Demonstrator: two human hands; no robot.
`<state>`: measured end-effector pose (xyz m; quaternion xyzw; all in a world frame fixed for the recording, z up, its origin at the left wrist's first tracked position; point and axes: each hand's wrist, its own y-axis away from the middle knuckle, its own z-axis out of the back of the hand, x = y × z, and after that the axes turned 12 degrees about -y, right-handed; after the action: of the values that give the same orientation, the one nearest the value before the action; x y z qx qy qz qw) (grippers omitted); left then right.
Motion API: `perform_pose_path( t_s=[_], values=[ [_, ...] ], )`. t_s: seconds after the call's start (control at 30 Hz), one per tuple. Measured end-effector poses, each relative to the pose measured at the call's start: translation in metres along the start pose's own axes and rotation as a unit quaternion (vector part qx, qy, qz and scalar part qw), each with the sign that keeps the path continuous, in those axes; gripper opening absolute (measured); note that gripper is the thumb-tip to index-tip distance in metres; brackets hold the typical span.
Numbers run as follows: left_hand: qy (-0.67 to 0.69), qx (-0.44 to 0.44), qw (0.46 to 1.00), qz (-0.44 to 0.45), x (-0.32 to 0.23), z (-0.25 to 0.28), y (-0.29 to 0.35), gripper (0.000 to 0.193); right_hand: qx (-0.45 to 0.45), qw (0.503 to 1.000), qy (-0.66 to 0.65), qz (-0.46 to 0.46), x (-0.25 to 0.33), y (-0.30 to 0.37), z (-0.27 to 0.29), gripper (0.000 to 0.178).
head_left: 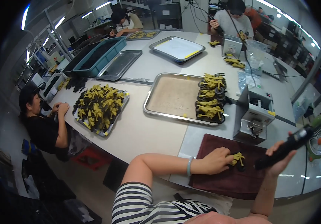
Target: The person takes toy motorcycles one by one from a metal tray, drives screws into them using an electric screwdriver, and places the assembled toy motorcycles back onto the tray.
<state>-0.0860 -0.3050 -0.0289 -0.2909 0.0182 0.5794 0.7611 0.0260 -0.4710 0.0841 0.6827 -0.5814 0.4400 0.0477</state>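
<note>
On the maroon cloth [214,184] in front of me lies a small yellow and black toy motorcycle [238,159]. My left hand [216,161] is closed on its left side, the fingertips pinching the yellow part. A black handheld power screwdriver [285,146] is gripped in my right hand [280,158], its lower end just right of the toy, with a gap between them. Beyond the cloth, a metal tray [171,95] carries a row of similar toy motorcycles [211,106] along its right side.
A grey boxy machine [254,115] stands behind the cloth, a green fan [320,138] at right. Left are a heaped tray of yellow-black parts [102,108] and a blue bin [102,59]. One person [42,119] sits at left; others work across the table.
</note>
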Motion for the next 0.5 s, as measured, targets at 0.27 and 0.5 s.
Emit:
perform_pose_path(
  t_s=[0.27, 0.5],
  values=[
    [0.086, 0.188, 0.965, 0.16, 0.039, 0.143, 0.04, 0.041, -0.03, 0.993, 0.033, -0.112, -0.018, 0.011, 0.096, 0.064],
    [0.083, 0.105, 0.863, 0.487, -0.016, 0.269, 0.249, 0.029, -0.035, 0.989, 0.035, -0.137, -0.016, 0.009, 0.083, 0.067]
  ],
)
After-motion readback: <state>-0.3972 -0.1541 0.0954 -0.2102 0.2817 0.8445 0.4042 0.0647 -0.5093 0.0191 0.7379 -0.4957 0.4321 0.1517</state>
